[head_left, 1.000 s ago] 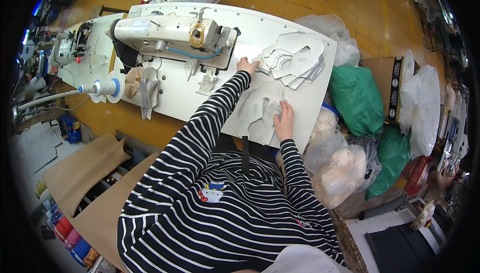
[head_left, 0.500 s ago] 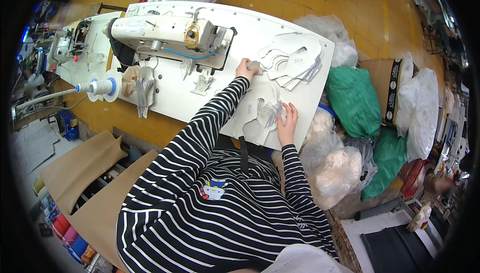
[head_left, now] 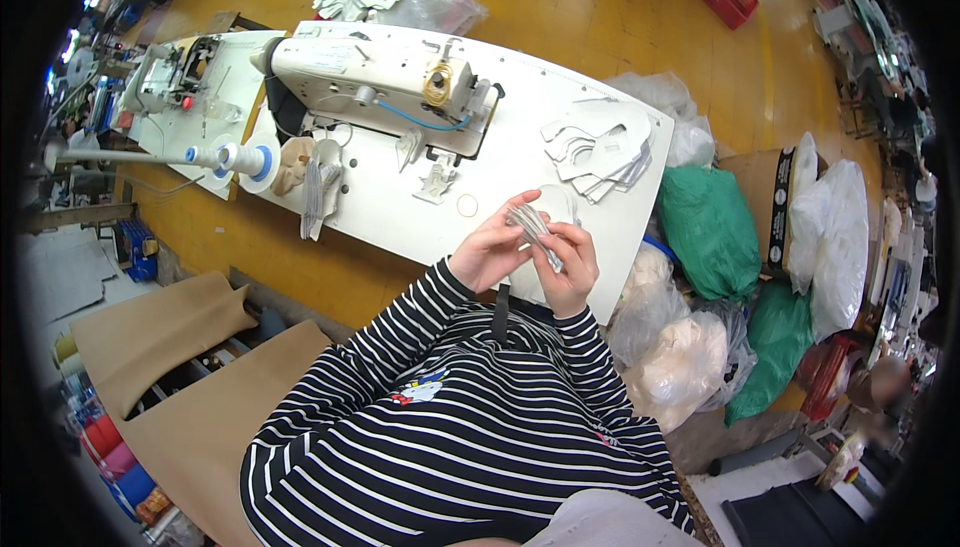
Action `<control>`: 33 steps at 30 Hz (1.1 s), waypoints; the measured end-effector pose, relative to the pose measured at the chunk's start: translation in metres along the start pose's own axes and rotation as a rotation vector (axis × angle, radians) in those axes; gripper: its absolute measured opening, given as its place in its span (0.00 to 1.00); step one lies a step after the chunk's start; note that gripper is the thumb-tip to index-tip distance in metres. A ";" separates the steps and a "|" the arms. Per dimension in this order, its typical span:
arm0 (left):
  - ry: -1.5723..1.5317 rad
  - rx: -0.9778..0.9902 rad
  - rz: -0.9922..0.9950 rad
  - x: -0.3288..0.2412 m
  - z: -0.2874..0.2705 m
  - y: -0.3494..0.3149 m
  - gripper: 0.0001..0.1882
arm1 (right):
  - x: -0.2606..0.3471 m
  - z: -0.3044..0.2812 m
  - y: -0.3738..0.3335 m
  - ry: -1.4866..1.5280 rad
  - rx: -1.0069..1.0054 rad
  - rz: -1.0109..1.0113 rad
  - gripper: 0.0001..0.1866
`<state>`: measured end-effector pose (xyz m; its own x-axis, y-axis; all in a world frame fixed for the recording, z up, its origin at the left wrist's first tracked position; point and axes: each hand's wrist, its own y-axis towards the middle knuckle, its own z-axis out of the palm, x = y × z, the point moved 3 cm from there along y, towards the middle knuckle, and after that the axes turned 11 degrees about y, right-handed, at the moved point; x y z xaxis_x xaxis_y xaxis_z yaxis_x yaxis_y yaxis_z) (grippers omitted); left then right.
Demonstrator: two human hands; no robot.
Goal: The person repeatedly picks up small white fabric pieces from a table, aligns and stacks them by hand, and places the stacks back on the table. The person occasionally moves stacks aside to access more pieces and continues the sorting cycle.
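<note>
While both hands gripped a grey piece (head_left: 533,225) above the desk (head_left: 520,147) edge, left hand (head_left: 492,250) pinching one end, right hand (head_left: 570,265) the other; cut pieces (head_left: 598,145) stacked beyond, sewing machine (head_left: 375,77) left

The person wears a long-sleeved top with black and white stripes and a small cartoon patch.

sewing workshop | industrial sewing machine (head_left: 375,87) on white table (head_left: 530,117) | cut pieces stack (head_left: 598,147) | bagged material (head_left: 712,232)
</note>
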<state>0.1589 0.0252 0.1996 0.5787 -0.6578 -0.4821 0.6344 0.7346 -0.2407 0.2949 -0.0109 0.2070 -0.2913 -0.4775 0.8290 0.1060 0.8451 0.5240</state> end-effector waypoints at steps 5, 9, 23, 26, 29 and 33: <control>0.211 -0.127 0.129 -0.009 0.039 -0.031 0.34 | 0.044 0.013 0.000 -0.017 -0.036 -0.240 0.16; 0.261 -0.155 0.173 -0.022 0.055 -0.056 0.28 | 0.065 0.019 -0.002 0.026 0.070 -0.265 0.16; 0.504 -0.111 0.253 -0.046 0.064 -0.103 0.30 | 0.109 0.024 0.002 0.503 0.012 0.078 0.16; 0.567 -0.094 0.237 -0.048 0.065 -0.110 0.32 | 0.118 0.018 0.014 0.475 0.042 0.154 0.17; 0.645 -0.080 0.249 -0.050 0.067 -0.114 0.33 | 0.127 0.016 0.021 0.351 0.064 0.206 0.15; 0.709 -0.059 0.237 -0.050 0.065 -0.117 0.34 | 0.137 0.017 0.024 0.346 0.096 0.186 0.13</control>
<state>0.0895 -0.0388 0.3069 0.2147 -0.2298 -0.9493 0.4936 0.8642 -0.0976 0.2418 -0.0516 0.3301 0.0636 -0.3534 0.9333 0.0331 0.9354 0.3519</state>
